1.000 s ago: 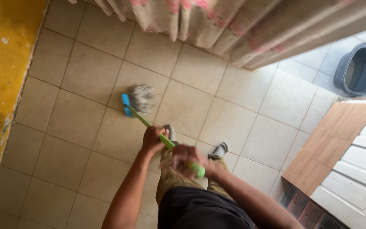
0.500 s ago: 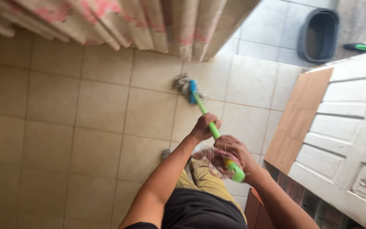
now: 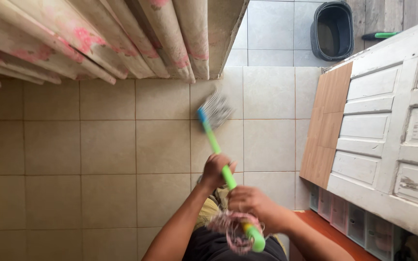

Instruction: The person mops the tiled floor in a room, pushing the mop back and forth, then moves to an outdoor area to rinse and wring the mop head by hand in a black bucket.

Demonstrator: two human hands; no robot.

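I hold a mop with a bright green handle (image 3: 214, 142) and a blue collar. Its grey stringy head (image 3: 217, 108) rests on the beige tiled floor (image 3: 107, 145), just below the curtain's edge. My left hand (image 3: 215, 170) grips the handle partway down. My right hand (image 3: 250, 203) grips it near the top end, where a tangle of pink string (image 3: 232, 230) hangs around the handle. My legs in tan trousers are partly hidden under my arms.
A pink-flowered curtain (image 3: 122, 38) hangs across the top left. A white panelled door (image 3: 393, 130) stands open on the right, with brown panels beside it. A dark bucket (image 3: 333, 30) and another green-handled tool (image 3: 380, 35) lie beyond the doorway.
The view has swung further left to right, so curtain and door sit differently. The mop head has moved from the left tiles toward the doorway. Both hands stay on the handle.
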